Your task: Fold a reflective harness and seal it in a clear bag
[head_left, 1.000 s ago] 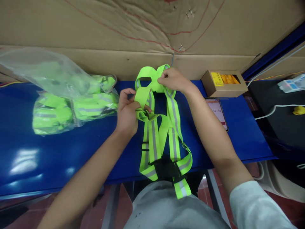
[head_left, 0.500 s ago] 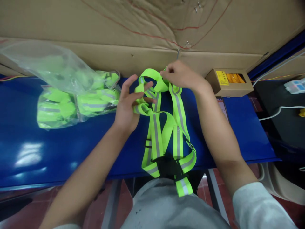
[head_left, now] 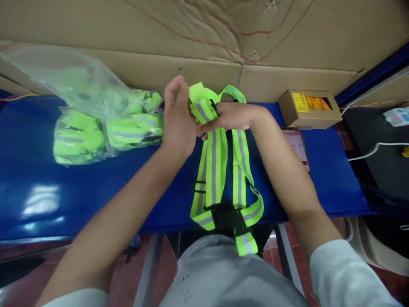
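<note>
A neon yellow-green reflective harness point(head_left: 213, 170) with grey stripes lies on the blue table, its black centre patch point(head_left: 228, 217) at the front edge. A short strap end hangs over that edge. My right hand point(head_left: 234, 116) is closed on a folded bundle of its straps near the back, by a black buckle piece. Against the left side of the same bundle, my left hand point(head_left: 180, 117) has its upper fingers bent together and its lower fingertips meeting the right hand. It grips the straps there, though part of the grip is hidden.
Clear plastic bags point(head_left: 79, 136) of similar neon straps lie left on the blue table point(head_left: 128, 187). A cardboard box point(head_left: 309, 108) with orange contents stands back right, a phone point(head_left: 297, 149) before it. A cardboard wall point(head_left: 143, 68) rises behind.
My right hand has come down and left from the strap loop to meet my left hand. The left hand's spread fingers have drawn together, and the straps are gathered into a bundle.
</note>
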Tool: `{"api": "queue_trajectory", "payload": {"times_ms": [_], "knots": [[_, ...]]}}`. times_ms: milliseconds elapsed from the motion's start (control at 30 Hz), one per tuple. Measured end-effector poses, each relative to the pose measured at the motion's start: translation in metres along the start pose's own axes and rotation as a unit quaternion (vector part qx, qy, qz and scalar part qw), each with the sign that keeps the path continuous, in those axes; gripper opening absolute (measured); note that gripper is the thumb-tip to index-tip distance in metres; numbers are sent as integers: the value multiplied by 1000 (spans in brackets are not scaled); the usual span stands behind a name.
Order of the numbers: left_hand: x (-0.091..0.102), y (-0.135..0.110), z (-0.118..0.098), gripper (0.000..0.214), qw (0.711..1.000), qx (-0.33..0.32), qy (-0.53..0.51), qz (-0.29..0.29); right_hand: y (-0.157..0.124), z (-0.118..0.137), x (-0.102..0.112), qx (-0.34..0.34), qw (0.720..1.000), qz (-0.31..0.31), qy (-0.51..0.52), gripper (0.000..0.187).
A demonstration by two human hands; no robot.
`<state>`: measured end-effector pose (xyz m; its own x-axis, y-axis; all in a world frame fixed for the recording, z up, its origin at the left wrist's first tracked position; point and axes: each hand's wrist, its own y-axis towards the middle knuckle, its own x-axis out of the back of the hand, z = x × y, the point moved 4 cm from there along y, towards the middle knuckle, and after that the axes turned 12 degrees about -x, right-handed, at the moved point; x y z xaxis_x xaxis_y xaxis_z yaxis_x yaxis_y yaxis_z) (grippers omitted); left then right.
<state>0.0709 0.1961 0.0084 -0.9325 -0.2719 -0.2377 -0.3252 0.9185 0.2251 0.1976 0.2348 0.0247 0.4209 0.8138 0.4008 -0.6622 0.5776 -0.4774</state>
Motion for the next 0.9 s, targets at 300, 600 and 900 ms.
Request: {"api": "queue_trajectory", "payload": {"times_ms": [300, 600, 900], "knots": [[26, -81, 8, 44, 974, 190, -48, 116, 3, -8, 0, 81, 929, 94, 348, 30], [43, -113, 6, 40, 928, 253, 42, 270, 4, 0, -4, 44, 932, 60, 355, 35], [58, -121, 8, 73, 958, 143, 128, 212, 7, -10, -5, -89, 989, -52, 110, 20]]}}
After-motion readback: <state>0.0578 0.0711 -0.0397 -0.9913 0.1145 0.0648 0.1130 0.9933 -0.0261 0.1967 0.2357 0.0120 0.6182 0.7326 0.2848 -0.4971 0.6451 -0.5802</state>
